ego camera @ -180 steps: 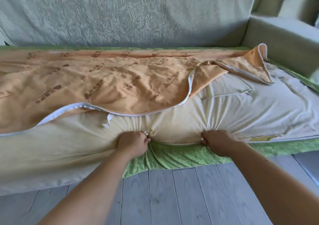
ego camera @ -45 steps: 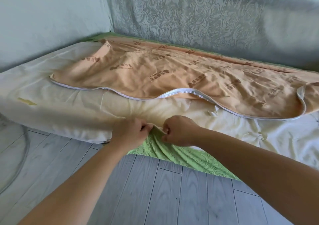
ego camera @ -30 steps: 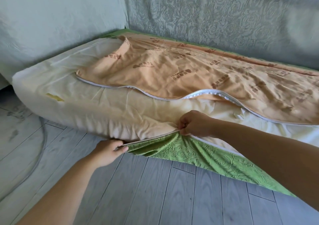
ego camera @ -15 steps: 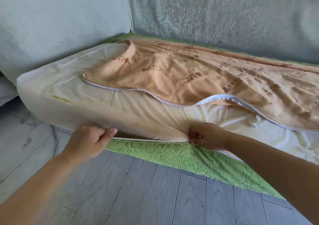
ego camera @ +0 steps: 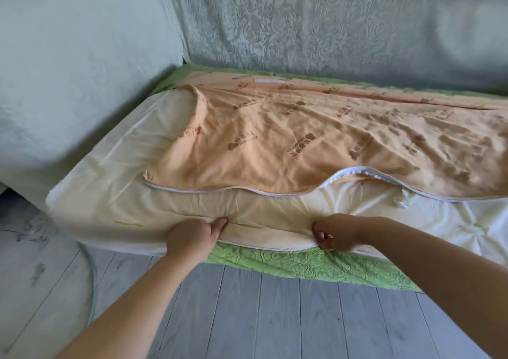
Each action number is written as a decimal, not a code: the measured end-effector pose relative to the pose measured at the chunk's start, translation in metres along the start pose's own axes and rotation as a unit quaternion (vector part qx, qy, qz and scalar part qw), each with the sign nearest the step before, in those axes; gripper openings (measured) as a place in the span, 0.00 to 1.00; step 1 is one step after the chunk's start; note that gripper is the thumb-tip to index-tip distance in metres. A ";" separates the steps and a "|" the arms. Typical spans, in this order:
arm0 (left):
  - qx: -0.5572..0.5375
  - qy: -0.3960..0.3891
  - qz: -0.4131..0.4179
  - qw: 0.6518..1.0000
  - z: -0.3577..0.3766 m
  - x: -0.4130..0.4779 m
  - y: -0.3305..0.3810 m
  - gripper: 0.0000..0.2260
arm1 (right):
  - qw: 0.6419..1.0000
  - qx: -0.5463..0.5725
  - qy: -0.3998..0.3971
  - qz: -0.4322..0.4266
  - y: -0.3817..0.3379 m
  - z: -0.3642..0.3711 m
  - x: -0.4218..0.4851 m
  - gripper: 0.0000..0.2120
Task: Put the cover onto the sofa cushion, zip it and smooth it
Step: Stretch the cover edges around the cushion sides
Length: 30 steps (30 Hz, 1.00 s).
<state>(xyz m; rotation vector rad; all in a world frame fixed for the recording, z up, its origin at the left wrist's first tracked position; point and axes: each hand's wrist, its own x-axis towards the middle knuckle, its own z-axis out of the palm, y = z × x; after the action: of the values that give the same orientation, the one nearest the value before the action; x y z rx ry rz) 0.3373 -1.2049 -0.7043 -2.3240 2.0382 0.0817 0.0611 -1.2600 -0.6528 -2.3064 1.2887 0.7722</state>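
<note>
At the far left the sofa arm hems in the cushion, whose cream left end lies bare, outside the cover. The left hand has its fingers curled and clamped on the cover's lower edge, with the thumb against the cushion's front face. I judge it is drawing the green underside up the front so the two zip edges can meet. The right hand, further along the same edge, pinches it with curled fingers too, probably to hold the span between them taut. Above, the cover's upper flap lies rumpled over the cushion top, orange lining up. Its white zip tape runs wavy and well apart from the lower edge. So the cushion sits only partly in its cover, unzipped, on the sofa seat
</note>
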 end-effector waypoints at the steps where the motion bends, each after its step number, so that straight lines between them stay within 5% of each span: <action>1: 0.005 -0.012 0.011 1.000 0.002 0.000 0.000 0.30 | 1.000 0.000 -0.003 0.004 -0.001 0.002 -0.001 0.06; 11: -0.043 -0.056 0.017 0.997 -0.005 0.002 -0.008 0.29 | 0.992 -0.064 -0.104 0.028 -0.027 -0.033 -0.003 0.06; 18: -0.109 -0.102 0.024 0.989 -0.011 0.004 -0.016 0.29 | 0.980 -0.170 0.040 -0.093 -0.093 -0.107 0.056 0.13; 25: -0.235 -0.262 0.005 0.936 -0.021 0.011 -0.031 0.25 | 0.977 -0.149 -0.140 -0.052 -0.130 -0.138 0.104 0.18; 30: -0.239 -0.335 -0.028 0.911 -0.023 0.009 -0.033 0.29 | 0.976 -0.130 -0.157 -0.071 -0.138 -0.146 0.106 0.19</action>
<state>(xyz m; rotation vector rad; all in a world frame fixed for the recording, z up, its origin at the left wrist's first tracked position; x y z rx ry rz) 0.3716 -1.2111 -0.6815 -2.1126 1.7045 1.3059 0.2650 -1.3424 -0.5979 -2.3170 0.9193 1.2606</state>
